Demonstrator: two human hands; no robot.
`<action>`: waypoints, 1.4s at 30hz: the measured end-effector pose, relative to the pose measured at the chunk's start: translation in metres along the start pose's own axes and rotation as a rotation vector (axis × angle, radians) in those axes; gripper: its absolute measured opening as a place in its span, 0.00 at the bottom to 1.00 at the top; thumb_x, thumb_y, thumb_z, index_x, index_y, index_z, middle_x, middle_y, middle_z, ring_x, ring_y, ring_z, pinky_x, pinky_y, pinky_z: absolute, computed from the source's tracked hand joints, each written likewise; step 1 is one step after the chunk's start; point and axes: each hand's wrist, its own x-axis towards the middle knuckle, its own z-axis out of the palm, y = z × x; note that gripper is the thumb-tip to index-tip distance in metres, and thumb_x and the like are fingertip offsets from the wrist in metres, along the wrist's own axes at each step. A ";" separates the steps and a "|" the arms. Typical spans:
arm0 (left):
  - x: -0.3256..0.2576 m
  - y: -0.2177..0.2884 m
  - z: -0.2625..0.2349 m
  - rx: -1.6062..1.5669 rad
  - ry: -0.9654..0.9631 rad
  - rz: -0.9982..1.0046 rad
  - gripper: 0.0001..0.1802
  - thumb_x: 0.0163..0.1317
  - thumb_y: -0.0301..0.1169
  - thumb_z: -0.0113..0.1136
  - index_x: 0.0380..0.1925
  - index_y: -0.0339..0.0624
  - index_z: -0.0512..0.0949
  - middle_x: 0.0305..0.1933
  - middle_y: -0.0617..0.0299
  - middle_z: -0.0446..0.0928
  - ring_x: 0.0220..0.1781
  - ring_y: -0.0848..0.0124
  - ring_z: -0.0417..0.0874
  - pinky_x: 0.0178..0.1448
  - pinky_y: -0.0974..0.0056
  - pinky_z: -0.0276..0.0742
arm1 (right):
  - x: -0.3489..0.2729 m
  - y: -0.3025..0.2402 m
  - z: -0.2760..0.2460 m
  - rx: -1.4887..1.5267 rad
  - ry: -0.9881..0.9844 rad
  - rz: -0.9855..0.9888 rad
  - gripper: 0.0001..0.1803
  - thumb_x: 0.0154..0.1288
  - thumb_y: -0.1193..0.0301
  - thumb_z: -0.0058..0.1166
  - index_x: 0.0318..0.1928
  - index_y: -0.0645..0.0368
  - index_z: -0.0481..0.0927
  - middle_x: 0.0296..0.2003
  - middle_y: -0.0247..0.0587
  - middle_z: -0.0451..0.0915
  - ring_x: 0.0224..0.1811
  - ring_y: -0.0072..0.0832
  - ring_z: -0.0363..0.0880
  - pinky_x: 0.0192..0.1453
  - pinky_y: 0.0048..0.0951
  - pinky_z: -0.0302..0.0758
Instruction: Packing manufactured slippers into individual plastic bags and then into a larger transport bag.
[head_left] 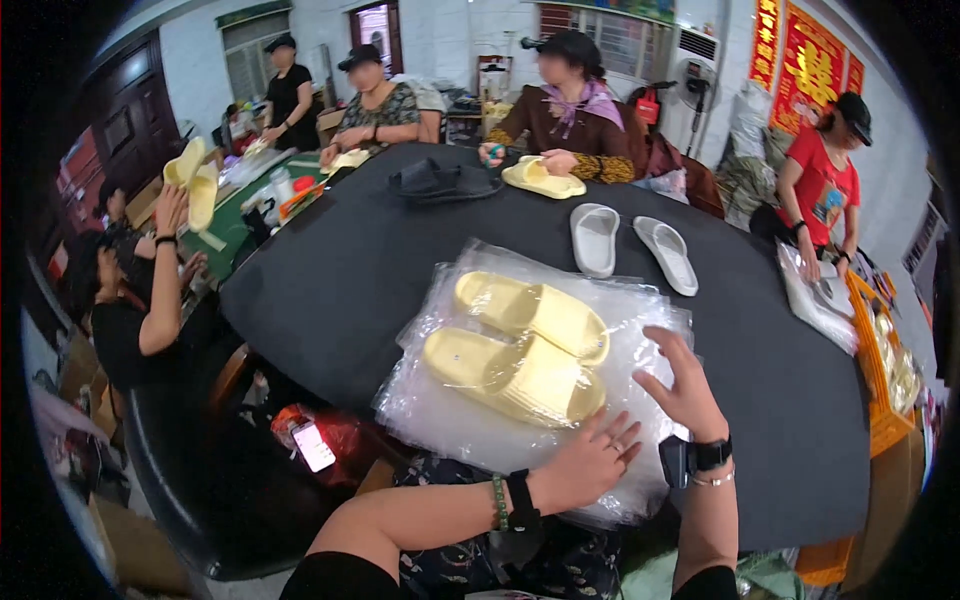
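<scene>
A pair of pale yellow slide slippers (480,362) lies side by side under clear plastic, apparently inside a bag, on a stack of clear plastic bags (440,410) at the near edge of the table. My left hand (583,466) rests low over the plastic, just nearer than the slippers' strap ends, fingers spread and holding nothing. To the right of the slippers, my right hand (688,392) is raised over the stack's edge. Its thumb and fingers are apart, with nothing between them.
On the dark table (330,270) lie two white slippers (595,240) and a black pair (440,182). Across it a person holds a yellow slipper (545,178). At left, another lifts a yellow pair (190,180). An orange crate (880,385) stands at the right edge, beside a person handling plastic.
</scene>
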 end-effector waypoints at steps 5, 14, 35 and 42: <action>0.001 0.004 0.014 -0.167 0.080 -0.009 0.26 0.63 0.33 0.48 0.59 0.32 0.73 0.69 0.44 0.68 0.75 0.49 0.63 0.77 0.41 0.52 | -0.028 0.033 0.023 0.030 -0.117 0.041 0.37 0.62 0.65 0.65 0.67 0.64 0.65 0.69 0.57 0.64 0.73 0.50 0.62 0.73 0.42 0.63; 0.002 0.008 0.018 -0.151 -0.027 -0.010 0.27 0.64 0.32 0.46 0.62 0.29 0.70 0.70 0.44 0.67 0.75 0.51 0.62 0.79 0.48 0.51 | -0.033 0.047 0.041 -0.003 -0.259 0.092 0.44 0.59 0.65 0.67 0.71 0.66 0.60 0.75 0.56 0.53 0.79 0.48 0.45 0.79 0.40 0.53; -0.002 0.013 0.020 -0.197 -0.005 0.011 0.27 0.64 0.30 0.46 0.60 0.24 0.70 0.65 0.42 0.71 0.71 0.54 0.69 0.77 0.54 0.59 | -0.034 0.039 0.042 -0.076 -0.246 0.069 0.46 0.59 0.60 0.67 0.72 0.66 0.59 0.75 0.55 0.52 0.79 0.50 0.44 0.79 0.43 0.53; -0.003 0.012 0.019 -0.203 0.021 0.024 0.26 0.65 0.30 0.46 0.60 0.23 0.70 0.64 0.40 0.72 0.69 0.53 0.71 0.75 0.55 0.61 | -0.034 0.037 0.042 -0.077 -0.259 0.080 0.47 0.60 0.57 0.66 0.72 0.66 0.59 0.75 0.55 0.52 0.79 0.50 0.44 0.79 0.43 0.53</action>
